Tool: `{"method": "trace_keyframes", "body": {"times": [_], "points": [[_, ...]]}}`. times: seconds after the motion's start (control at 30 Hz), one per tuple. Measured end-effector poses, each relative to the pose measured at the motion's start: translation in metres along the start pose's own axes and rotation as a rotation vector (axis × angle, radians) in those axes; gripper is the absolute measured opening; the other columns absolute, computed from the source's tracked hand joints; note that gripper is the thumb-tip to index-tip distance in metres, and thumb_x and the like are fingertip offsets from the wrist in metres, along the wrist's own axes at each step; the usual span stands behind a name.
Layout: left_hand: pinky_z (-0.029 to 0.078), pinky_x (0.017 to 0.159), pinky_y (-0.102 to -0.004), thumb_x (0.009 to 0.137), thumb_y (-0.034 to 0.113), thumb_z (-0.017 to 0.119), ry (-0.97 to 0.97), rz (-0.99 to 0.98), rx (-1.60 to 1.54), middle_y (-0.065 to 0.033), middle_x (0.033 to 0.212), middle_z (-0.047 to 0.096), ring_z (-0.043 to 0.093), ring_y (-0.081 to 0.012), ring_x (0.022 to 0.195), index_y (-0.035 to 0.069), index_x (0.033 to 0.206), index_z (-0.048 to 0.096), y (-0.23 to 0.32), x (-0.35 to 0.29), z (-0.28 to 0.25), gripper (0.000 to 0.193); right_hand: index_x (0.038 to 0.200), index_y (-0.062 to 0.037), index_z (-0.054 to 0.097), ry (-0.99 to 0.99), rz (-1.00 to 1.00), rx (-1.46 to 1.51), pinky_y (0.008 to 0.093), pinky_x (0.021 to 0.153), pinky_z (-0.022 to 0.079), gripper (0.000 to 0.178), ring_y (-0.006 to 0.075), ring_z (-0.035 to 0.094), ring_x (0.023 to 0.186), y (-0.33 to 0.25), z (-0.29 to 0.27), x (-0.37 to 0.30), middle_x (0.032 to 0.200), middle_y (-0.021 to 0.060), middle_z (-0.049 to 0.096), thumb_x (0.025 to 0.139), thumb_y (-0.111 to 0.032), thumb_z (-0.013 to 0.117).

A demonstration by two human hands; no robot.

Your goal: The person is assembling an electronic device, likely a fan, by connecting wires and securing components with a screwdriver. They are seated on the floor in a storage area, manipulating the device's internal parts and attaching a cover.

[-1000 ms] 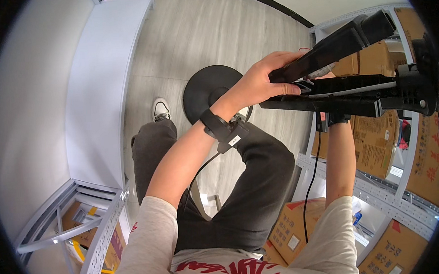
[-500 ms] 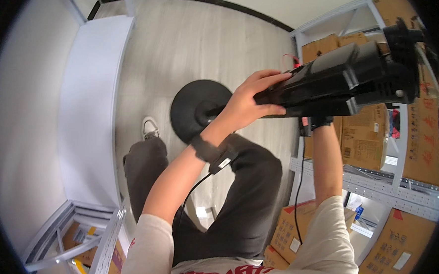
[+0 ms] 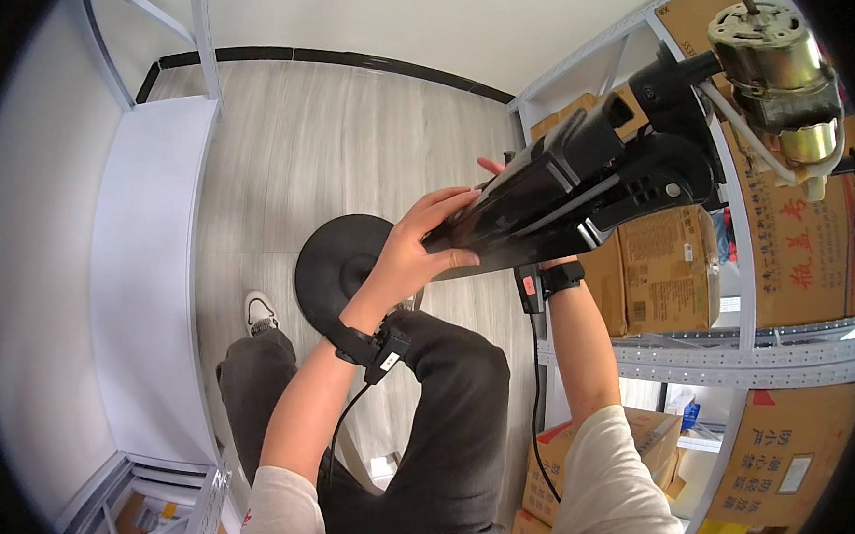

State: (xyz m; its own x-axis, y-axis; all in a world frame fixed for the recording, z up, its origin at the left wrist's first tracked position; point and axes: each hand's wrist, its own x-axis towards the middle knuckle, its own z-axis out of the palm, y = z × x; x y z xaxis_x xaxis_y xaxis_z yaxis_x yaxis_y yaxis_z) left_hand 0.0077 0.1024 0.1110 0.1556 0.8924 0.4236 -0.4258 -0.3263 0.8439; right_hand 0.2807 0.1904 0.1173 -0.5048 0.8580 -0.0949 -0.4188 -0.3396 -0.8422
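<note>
Black casing (image 3: 530,189): long and glossy, held up above the floor between the hands, tilted, its lower end to the left and its bracket end up toward the right.
Left hand (image 3: 421,243): clasping the lower end of the casing, fingers on the upper side, thumb along the near side.
Right hand (image 3: 491,166): behind the casing, only some fingertips showing past its far edge; how tightly it holds cannot be told.
Bracket (image 3: 674,90): black, at the upper right end of the casing, reaching out to the motor.
Motor (image 3: 775,65): bare metal, brassy and silver, beside the bracket, with a thin rod standing up from its top.
Grey cable (image 3: 744,134): curving from the bracket toward the bottom of the motor.
Wrist straps (image 3: 561,277): black, one on each wrist, each with a small box and a thin dark lead.
Round base (image 3: 326,267): a black disc on the floor, beyond the left forearm, partly covered by it.
Shoe (image 3: 260,310): white and dark, on the floor left of the base.
White shelf (image 3: 147,262): long and smooth, along the left.
Rack (image 3: 684,362): pale perforated metal, on the right.
Cartons (image 3: 669,264): brown, stacked on the rack, behind and below the casing.
</note>
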Motion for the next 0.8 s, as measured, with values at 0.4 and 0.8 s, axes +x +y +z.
{"method": "trace_keyframes", "body": {"times": [0.4, 0.8], "points": [[0.043, 0.108, -0.0354, 0.071, 0.003, 0.081, -0.020, -0.030, -0.006, -0.0076, 0.141, 0.050, 0.052, -0.0230, 0.128, 0.010, 0.135, 0.059, -0.005, -0.003, -0.005, 0.068, 0.134, 0.0040, 0.051, 0.004, 0.057, -0.096, 0.0306, 0.093, 0.053, 0.053, 0.0197, 0.061, 0.110, 0.003, 0.028, -0.006, 0.128, 0.0131, 0.060, 0.098, -0.034, 0.058], [0.043, 0.107, -0.0347, 0.072, 0.007, 0.083, 0.047, -0.020, -0.041, -0.0082, 0.140, 0.051, 0.052, -0.0229, 0.128, 0.010, 0.136, 0.058, -0.012, -0.008, -0.005, 0.068, 0.127, 0.0049, 0.058, 0.023, 0.126, -0.187, 0.0282, 0.089, 0.054, 0.045, 0.0170, 0.065, 0.100, 0.000, 0.011, -0.008, 0.117, 0.0091, 0.066, 0.096, -0.028, 0.062]]}}
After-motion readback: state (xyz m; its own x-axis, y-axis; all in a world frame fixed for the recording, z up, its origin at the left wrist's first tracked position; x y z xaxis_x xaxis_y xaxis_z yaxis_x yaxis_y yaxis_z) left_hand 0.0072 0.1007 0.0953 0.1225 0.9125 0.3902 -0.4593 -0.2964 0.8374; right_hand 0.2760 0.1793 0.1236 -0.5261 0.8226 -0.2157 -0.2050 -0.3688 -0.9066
